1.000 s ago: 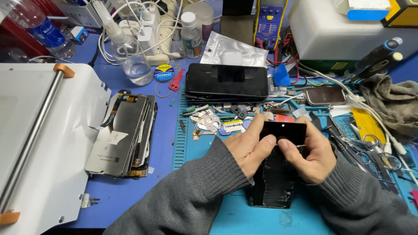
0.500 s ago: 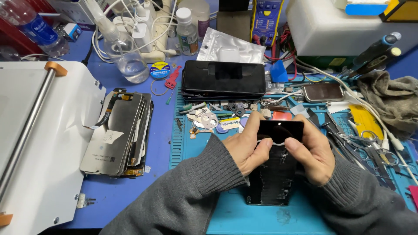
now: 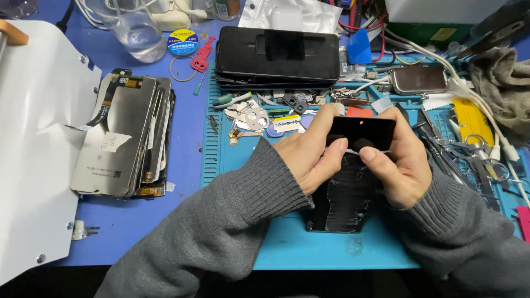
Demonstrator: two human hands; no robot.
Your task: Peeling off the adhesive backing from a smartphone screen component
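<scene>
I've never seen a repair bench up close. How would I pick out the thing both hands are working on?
Start at the teal work mat in the middle of the blue bench. Near its front edge, the left hand and right hand meet on a black phone panel. Unlike the flat stacked phones behind, it is held and looks scraped.

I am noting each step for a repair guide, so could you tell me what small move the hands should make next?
Probably keep peeling: both hands, left and right, pinch the top end of the black phone screen, and its lower part looks scraped and rough, so easing the top layer further down seems likely.
</scene>
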